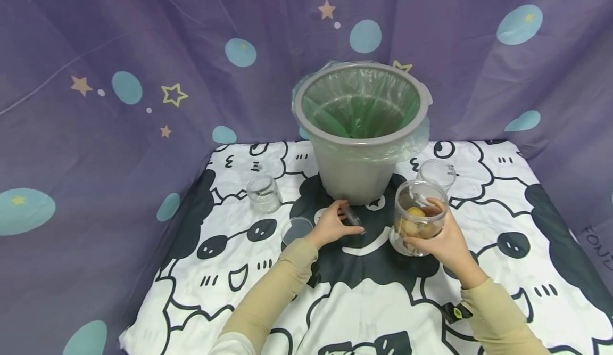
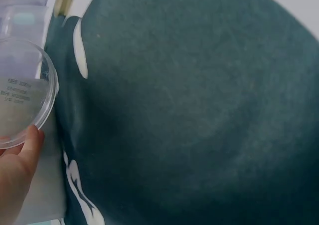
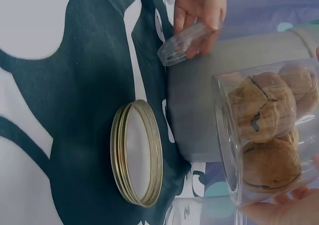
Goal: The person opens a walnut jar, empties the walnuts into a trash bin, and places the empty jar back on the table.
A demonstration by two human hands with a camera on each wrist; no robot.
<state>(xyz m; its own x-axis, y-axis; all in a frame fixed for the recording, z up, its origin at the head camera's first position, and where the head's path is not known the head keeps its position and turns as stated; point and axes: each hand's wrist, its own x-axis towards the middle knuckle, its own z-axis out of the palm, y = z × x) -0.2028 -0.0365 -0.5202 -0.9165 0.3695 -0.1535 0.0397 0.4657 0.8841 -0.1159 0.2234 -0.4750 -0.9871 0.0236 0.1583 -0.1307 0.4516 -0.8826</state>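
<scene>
My left hand (image 1: 335, 224) pinches a clear round plastic lid (image 1: 353, 216) in front of the bin, tilted on edge above the cloth. Small printed text shows on this lid (image 2: 22, 105) in the left wrist view. My right hand (image 1: 442, 240) grips a clear plastic jar (image 1: 404, 198), its fingers around the far side and thumb at the near side. Inside the jar are several walnuts (image 3: 264, 108), some with cracked shells. Beneath the jar, a gold-rimmed lid (image 3: 137, 152) with a white face rests on the dark part of the cloth.
Behind the hands stands a grey bin (image 1: 351, 182) lined with a green bag (image 1: 364, 113). A clear jar (image 1: 265, 198) is at left, with a clear disc (image 1: 296, 231) nearer me. Another clear container (image 1: 437, 171) sits behind the walnut jar. A purple curtain (image 1: 191, 19) hangs behind.
</scene>
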